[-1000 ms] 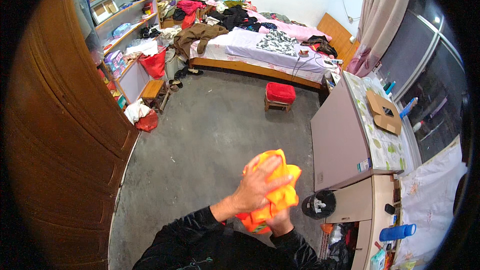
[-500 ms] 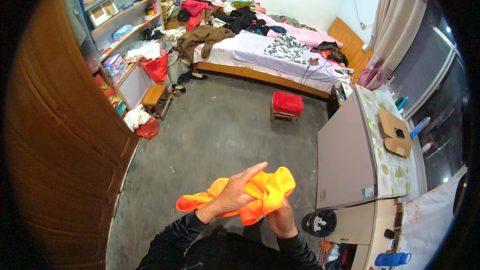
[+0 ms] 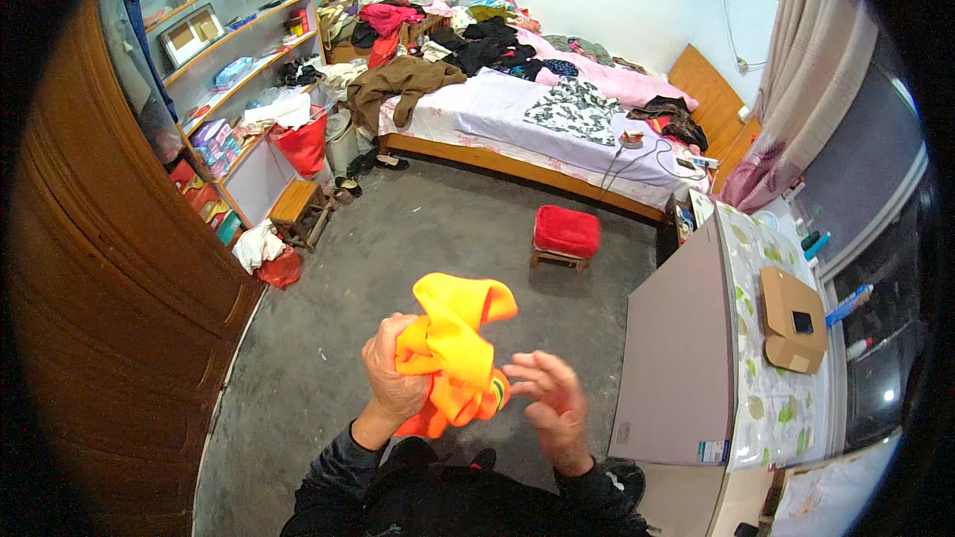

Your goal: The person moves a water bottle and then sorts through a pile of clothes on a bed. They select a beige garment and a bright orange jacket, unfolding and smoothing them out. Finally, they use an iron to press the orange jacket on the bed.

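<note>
A bright yellow-orange cloth (image 3: 460, 343), bunched and folded over itself, is held up in front of me above the floor. My left hand (image 3: 396, 370) is closed round its left side, the fist gripping the bunched fabric. A narrow dark-and-light stripe shows at the cloth's lower right edge. Just beside that edge is my right hand (image 3: 552, 406), its fingers apart and slightly blurred. Its fingertips come close to the fabric; whether they touch it I cannot tell. The cloth's full shape is hidden in its folds.
A stool with a red cushion (image 3: 567, 231) stands ahead on the grey floor (image 3: 398, 239). Beyond it is a bed (image 3: 497, 104) heaped with clothes. A tall brown door (image 3: 119, 338) and shelves (image 3: 224, 70) are at left, a pale cabinet (image 3: 671, 348) at right.
My right hand has let go of the cloth and moved off to its right, fingers opening. My left hand has moved left and up, turning the cloth more upright.
</note>
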Action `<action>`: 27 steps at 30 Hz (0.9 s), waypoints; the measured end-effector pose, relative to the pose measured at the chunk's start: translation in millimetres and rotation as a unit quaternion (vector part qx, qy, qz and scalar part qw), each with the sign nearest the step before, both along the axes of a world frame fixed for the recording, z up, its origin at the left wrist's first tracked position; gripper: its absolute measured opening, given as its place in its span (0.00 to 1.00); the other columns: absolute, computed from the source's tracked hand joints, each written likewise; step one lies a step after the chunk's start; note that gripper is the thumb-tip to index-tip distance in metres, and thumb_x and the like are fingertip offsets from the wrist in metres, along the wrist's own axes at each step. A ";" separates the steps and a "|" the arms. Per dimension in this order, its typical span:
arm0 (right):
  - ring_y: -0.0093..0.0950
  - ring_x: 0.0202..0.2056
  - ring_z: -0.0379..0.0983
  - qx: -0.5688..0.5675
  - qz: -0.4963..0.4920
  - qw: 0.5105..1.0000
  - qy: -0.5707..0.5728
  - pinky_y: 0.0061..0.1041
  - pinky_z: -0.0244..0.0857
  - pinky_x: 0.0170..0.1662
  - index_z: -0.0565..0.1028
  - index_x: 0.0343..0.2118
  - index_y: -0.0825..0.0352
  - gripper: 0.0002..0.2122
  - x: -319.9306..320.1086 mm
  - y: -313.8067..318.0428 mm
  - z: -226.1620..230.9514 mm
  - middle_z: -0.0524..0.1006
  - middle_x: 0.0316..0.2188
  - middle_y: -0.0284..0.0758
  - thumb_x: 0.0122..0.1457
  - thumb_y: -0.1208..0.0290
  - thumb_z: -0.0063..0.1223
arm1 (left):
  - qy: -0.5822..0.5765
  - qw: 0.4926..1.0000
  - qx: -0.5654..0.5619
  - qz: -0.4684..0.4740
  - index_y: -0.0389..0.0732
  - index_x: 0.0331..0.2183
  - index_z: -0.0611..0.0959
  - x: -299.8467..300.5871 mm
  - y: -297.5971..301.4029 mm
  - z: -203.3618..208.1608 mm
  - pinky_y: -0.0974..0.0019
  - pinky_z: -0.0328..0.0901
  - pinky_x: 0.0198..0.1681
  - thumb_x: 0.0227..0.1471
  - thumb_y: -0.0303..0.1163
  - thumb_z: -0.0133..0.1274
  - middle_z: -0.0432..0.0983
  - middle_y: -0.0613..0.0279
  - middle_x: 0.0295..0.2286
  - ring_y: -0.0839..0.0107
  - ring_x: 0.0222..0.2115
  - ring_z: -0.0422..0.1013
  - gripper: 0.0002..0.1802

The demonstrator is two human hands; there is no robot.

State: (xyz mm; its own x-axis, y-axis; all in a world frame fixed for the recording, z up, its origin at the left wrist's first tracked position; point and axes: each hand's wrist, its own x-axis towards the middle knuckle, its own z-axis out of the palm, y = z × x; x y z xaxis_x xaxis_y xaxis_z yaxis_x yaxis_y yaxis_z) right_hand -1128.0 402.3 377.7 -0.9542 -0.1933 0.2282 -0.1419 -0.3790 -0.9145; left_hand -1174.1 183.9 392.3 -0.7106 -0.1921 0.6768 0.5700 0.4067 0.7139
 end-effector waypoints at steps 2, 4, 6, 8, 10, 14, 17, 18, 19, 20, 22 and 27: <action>0.35 0.58 0.66 0.038 0.039 0.997 0.047 0.32 0.64 0.56 0.61 0.61 0.69 0.32 -15.2 -12.1 -1.9 0.65 0.59 0.44 0.54 0.72 0.63 | 0.030 0.997 -0.039 0.050 0.40 0.39 0.76 -22.8 1.3 -1.1 0.62 0.68 0.28 0.38 0.33 0.69 0.76 0.56 0.28 0.56 0.26 0.75 0.25; 0.35 0.61 0.61 0.052 0.082 0.995 -0.025 0.34 0.61 0.59 0.57 0.63 0.67 0.39 -34.3 -19.8 -12.9 0.61 0.62 0.41 0.51 0.65 0.68 | 0.053 0.992 -0.068 0.095 0.41 0.39 0.76 -43.0 5.4 -0.7 0.60 0.68 0.28 0.38 0.35 0.70 0.76 0.57 0.28 0.56 0.27 0.75 0.25; 0.35 0.61 0.60 0.048 0.065 0.995 -0.051 0.35 0.59 0.60 0.55 0.64 0.66 0.42 -54.3 -34.9 -34.5 0.61 0.61 0.39 0.50 0.63 0.69 | 0.097 0.988 -0.103 0.057 0.42 0.41 0.77 -67.1 14.7 -6.9 0.59 0.68 0.29 0.38 0.35 0.69 0.75 0.58 0.28 0.56 0.28 0.75 0.26; 0.34 0.61 0.59 0.023 0.106 0.991 -0.078 0.35 0.56 0.62 0.56 0.63 0.65 0.41 -88.0 -43.2 -48.6 0.62 0.60 0.37 0.50 0.60 0.68 | 0.107 0.981 -0.155 0.034 0.43 0.44 0.77 -87.2 30.2 -28.9 0.57 0.68 0.30 0.37 0.34 0.67 0.75 0.58 0.29 0.55 0.29 0.74 0.29; 0.33 0.59 0.61 -0.032 0.086 0.989 -0.119 0.36 0.56 0.62 0.58 0.61 0.66 0.38 -121.2 -47.9 -62.2 0.65 0.57 0.37 0.51 0.60 0.67 | 0.091 0.981 -0.167 -0.024 0.43 0.49 0.76 -107.5 44.3 -40.2 0.55 0.68 0.32 0.35 0.31 0.65 0.74 0.58 0.30 0.55 0.30 0.73 0.34; 0.34 0.57 0.63 -0.080 -0.014 0.983 -0.162 0.37 0.58 0.61 0.60 0.59 0.66 0.36 -181.8 -43.8 -49.5 0.68 0.54 0.37 0.51 0.59 0.66 | -0.004 0.966 -0.088 -0.242 0.42 0.57 0.70 -163.5 43.7 -35.4 0.55 0.67 0.42 0.35 0.25 0.62 0.73 0.53 0.38 0.53 0.38 0.71 0.42; 0.35 0.57 0.64 -0.134 -0.111 0.970 -0.169 0.38 0.59 0.60 0.60 0.59 0.67 0.36 -227.7 -55.4 -41.5 0.69 0.53 0.37 0.51 0.57 0.66 | -0.054 0.925 -0.028 -0.376 0.41 0.61 0.65 -208.6 36.6 -19.9 0.55 0.62 0.53 0.39 0.23 0.60 0.70 0.46 0.47 0.49 0.48 0.67 0.44; 0.35 0.56 0.65 -0.148 -0.115 0.969 -0.159 0.38 0.60 0.60 0.60 0.59 0.67 0.37 -240.3 -53.0 -39.9 0.69 0.52 0.37 0.51 0.56 0.65 | -0.063 0.909 0.000 -0.411 0.41 0.62 0.64 -219.5 37.0 -11.7 0.56 0.59 0.57 0.40 0.22 0.59 0.69 0.43 0.50 0.48 0.52 0.66 0.45; 0.35 0.56 0.65 -0.164 -0.117 0.968 -0.150 0.38 0.60 0.60 0.60 0.59 0.67 0.37 -254.2 -51.7 -38.7 0.69 0.52 0.37 0.52 0.54 0.65 | -0.113 0.890 -0.006 -0.442 0.39 0.62 0.62 -230.3 34.2 -6.0 0.56 0.54 0.62 0.43 0.23 0.58 0.64 0.42 0.56 0.49 0.57 0.63 0.44; 0.35 0.56 0.66 -0.176 -0.089 0.972 -0.127 0.39 0.60 0.60 0.60 0.59 0.67 0.38 -267.1 -47.2 -37.8 0.69 0.52 0.38 0.52 0.51 0.64 | -0.120 0.890 0.006 -0.439 0.38 0.62 0.62 -241.9 33.8 -3.1 0.56 0.54 0.62 0.44 0.24 0.59 0.64 0.43 0.56 0.51 0.57 0.62 0.44; 0.36 0.55 0.67 -0.155 -0.081 0.981 -0.081 0.40 0.60 0.60 0.59 0.60 0.67 0.39 -290.4 -33.5 -34.6 0.69 0.53 0.38 0.52 0.46 0.61 | -0.125 0.891 0.036 -0.435 0.37 0.63 0.61 -266.9 36.9 0.6 0.57 0.54 0.62 0.45 0.24 0.59 0.63 0.45 0.57 0.53 0.58 0.62 0.43; 0.37 0.55 0.67 -0.162 -0.164 0.970 -0.076 0.39 0.59 0.61 0.59 0.61 0.67 0.39 -345.6 -19.9 -35.1 0.69 0.54 0.39 0.57 0.37 0.49 | -0.303 0.721 0.287 -0.553 0.37 0.61 0.64 -340.6 42.5 -5.5 0.62 0.51 0.64 0.54 0.33 0.58 0.62 0.59 0.59 0.67 0.60 0.57 0.36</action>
